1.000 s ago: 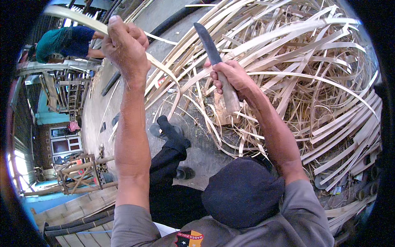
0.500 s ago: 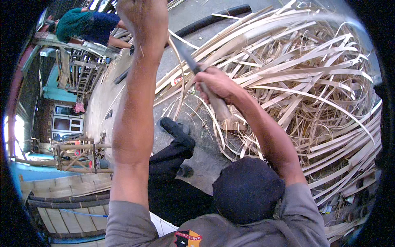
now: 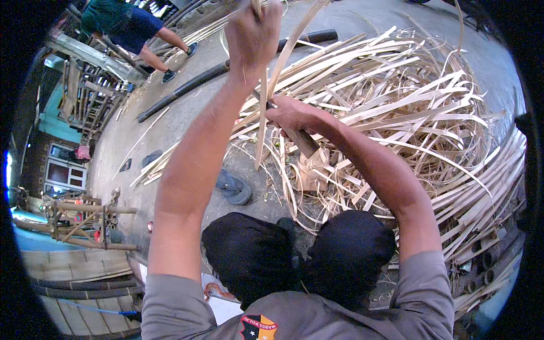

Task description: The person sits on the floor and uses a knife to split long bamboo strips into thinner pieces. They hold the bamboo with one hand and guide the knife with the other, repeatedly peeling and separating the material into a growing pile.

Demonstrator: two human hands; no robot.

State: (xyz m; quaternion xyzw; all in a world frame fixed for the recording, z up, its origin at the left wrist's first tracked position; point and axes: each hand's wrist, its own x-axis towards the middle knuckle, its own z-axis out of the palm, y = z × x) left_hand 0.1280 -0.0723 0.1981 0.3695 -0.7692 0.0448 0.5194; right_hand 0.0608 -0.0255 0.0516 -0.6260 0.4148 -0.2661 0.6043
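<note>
My left hand [image 3: 255,42] is raised at the top of the view, its fingers closed around a pale bamboo strip [image 3: 262,127] that hangs down past the wrist. Lower and to the right, my right hand [image 3: 293,117] grips a knife by its thick wooden handle [image 3: 306,145]. The blade points up and left, against the strip; part of it is hidden behind the strip and my forearm. A second pale sliver [image 3: 292,42] curves upward from near the blade, to the right of my left hand.
A large tangled heap of bamboo strips [image 3: 419,113] covers the floor to the right. A long dark pole [image 3: 198,83] lies beyond my hands. A sandal [image 3: 232,188] shows ahead of my knees [image 3: 246,249]. Another person [image 3: 141,31] stands far left, near a bamboo frame [image 3: 85,221].
My left hand has moved right, closer above the knife. My left knee has come up beside the right one. The other person's legs have shifted and stand farther apart.
</note>
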